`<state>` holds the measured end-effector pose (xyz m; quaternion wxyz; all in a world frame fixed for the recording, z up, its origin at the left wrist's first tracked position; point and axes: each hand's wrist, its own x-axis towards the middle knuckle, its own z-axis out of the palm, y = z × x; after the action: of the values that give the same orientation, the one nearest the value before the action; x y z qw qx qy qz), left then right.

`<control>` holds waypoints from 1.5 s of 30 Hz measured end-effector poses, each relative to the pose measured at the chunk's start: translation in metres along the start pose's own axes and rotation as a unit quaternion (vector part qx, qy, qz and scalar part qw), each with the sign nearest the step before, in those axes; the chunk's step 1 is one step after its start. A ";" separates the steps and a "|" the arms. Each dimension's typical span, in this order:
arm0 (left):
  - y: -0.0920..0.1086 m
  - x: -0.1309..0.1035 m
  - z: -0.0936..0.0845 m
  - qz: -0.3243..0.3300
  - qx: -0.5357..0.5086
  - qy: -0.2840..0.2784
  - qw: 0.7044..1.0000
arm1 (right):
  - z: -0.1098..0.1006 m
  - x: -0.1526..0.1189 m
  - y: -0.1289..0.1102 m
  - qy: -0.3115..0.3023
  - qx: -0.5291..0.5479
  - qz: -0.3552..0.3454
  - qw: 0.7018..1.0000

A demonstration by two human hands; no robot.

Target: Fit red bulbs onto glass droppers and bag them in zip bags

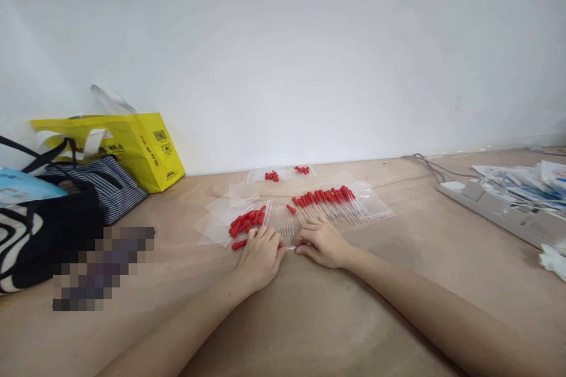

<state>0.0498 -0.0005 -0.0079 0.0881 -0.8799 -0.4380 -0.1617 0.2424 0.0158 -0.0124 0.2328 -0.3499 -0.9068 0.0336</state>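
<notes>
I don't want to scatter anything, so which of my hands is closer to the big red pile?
Left. Your left hand is right beside the red pile, at its near right edge; your right hand is farther off to the right.

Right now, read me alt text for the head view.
A person's left hand and right hand hold a small shiny item between them over a brown table, near red bulbs and red-topped clear tubes; a yellow bag is at left.
</notes>
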 end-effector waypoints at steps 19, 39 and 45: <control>-0.041 0.100 0.016 0.032 -0.091 0.000 0.995 | -0.016 -0.040 0.027 0.163 0.040 0.092 0.982; -0.012 -0.006 0.004 -0.183 -0.528 0.042 0.828 | 0.016 -0.003 0.006 0.180 -0.131 -0.040 0.974; -0.011 -0.008 0.004 -0.170 -0.510 0.053 0.842 | 0.019 -0.005 0.005 0.152 -0.065 -0.039 0.985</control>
<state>0.0378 0.0016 -0.0146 -0.3789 -0.7026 -0.4311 -0.4207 0.2405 0.0177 -0.0322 0.3456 -0.3297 -0.8741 -0.0882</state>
